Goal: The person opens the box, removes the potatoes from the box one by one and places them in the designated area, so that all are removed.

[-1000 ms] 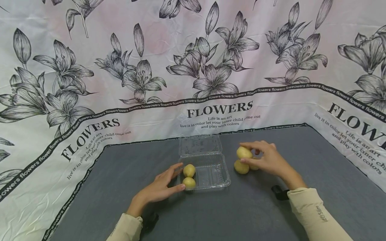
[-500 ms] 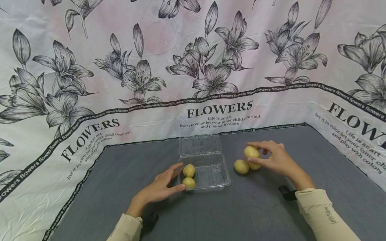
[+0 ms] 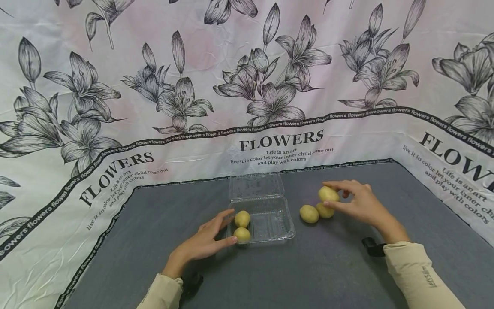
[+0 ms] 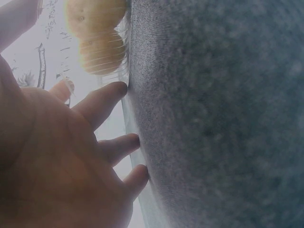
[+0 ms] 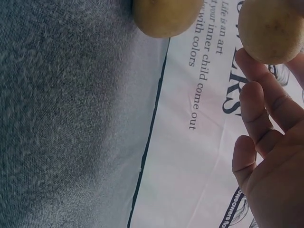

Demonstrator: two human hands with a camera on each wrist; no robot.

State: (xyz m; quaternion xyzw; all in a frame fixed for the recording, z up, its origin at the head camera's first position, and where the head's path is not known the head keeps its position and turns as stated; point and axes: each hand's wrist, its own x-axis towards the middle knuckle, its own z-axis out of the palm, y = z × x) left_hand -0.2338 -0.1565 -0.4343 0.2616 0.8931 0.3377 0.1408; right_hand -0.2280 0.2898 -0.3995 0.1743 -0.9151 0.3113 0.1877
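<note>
The left hand (image 3: 203,240), fingers spread, seemingly steadies the clear container (image 3: 272,223); farther right, the right hand (image 3: 359,204) pinches a potato (image 3: 327,194).

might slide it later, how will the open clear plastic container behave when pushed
The open clear plastic container would probably flex; its walls look thin. It might swivel, since two round yellow potatoes sit at its left. They could roll, having free space beside them.

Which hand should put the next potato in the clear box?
Probably the right hand: it pinches a potato, with the clear box just over to its left. The left hand holds no potato and lies spread at the box's left edge.
</note>
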